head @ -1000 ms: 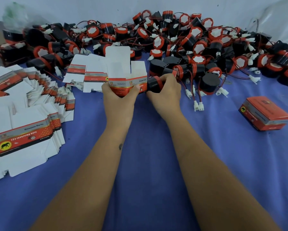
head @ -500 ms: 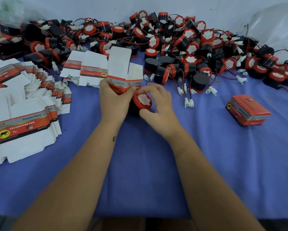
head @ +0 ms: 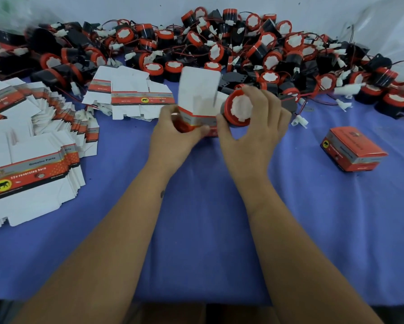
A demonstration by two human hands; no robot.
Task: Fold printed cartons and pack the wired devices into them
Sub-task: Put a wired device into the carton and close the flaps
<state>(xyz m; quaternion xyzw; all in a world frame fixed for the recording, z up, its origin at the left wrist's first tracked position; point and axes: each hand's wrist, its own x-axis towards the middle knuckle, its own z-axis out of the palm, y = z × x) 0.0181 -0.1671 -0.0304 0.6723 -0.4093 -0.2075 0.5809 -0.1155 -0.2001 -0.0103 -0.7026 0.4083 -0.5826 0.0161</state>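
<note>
Head view, looking down over both forearms. My left hand (head: 173,139) grips the lower printed band of a half-formed carton (head: 197,102), fingers and thumb curled round its red-and-grey base; the white top flap stands upright above my knuckles, somewhat blurred. My right hand (head: 254,132) holds a reversing horn (head: 239,108), a black drum with a red rim and white face, fingertips curled over its top edge and thumb beneath, the white face turned toward me. The horn sits just right of the carton, touching or nearly touching its open side; whether any part is already inside I cannot tell. A white plug (head: 299,120) on thin wire lies just right of my right hand. Beyond both hands, a large heap of horns (head: 266,50) with red and black wires runs along the wall. Just left of the held carton, a small stack of flat cartons (head: 131,94); far left of my left hand, a long fanned stack of flat blanks (head: 32,146) printed "12v reversing horn" with an elephant logo. Well right of my right hand, one closed carton (head: 353,149) lies apart on the blue cloth (head: 208,230).
</note>
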